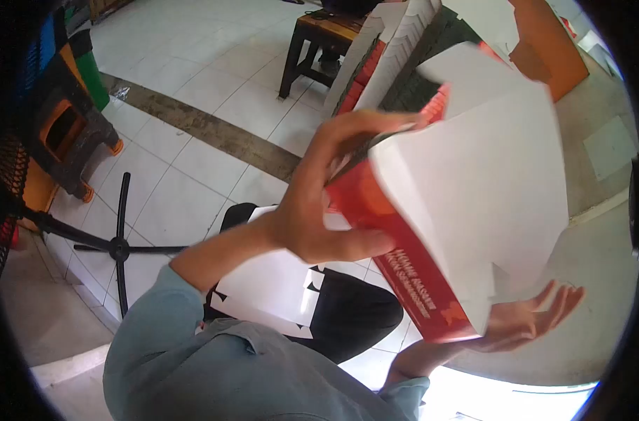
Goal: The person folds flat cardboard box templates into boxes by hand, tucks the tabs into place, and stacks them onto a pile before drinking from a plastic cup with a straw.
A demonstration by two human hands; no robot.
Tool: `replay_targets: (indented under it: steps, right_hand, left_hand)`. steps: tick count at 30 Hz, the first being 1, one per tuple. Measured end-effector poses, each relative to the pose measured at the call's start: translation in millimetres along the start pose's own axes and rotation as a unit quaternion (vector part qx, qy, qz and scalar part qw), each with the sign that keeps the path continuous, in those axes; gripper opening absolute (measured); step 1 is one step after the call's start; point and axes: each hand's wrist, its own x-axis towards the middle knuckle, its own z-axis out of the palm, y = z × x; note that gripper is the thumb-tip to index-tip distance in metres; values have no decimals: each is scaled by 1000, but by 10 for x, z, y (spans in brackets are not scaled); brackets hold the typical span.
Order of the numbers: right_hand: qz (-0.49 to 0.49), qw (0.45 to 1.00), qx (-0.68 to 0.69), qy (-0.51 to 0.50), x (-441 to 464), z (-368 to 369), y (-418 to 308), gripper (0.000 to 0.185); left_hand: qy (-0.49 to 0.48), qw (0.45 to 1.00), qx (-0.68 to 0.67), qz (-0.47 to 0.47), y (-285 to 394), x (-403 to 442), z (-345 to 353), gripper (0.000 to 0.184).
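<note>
A red and white cardboard box (418,281) with printed lettering is held up at the centre right, its white flaps spread out. My left hand (319,189) grips its near side, thumb on the red printed face and fingers at the upper edge. Under the box's lower right end is my right hand (537,316), palm up with fingers apart; part of it is hidden behind the box. A flat white cardboard sheet (270,291) with dark notches lies across my lap.
Stacked folded red and white cartons (404,49) stand at the top right, beside a small wooden table (326,27). To the left are a dark plastic stool (63,133), a green bin (88,70) and a black fan stand (119,248). A wall is on the right.
</note>
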Motion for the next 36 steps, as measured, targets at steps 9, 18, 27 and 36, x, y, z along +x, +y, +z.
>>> replay_targets:
  steps: [9, 18, 27, 36]
  right_hand:
    - [-39, 949, 42, -311, 1210, 699, 324, 29]
    - [24, 938, 245, -243, 1857, 2348, 1178, 28]
    - [22, 921, 134, -364, 1632, 2646, 1783, 49]
    - [-30, 924, 198, -325, 1687, 2677, 896, 38]
  left_hand:
    - [-204, 828, 291, 433, -385, 2017, -341, 84]
    - [-114, 795, 558, 209, -1654, 2231, -772, 81]
    - [-120, 765, 606, 182, -1820, 2220, -868, 92]
    - [-139, 802, 570, 108, -1755, 2268, -667, 73]
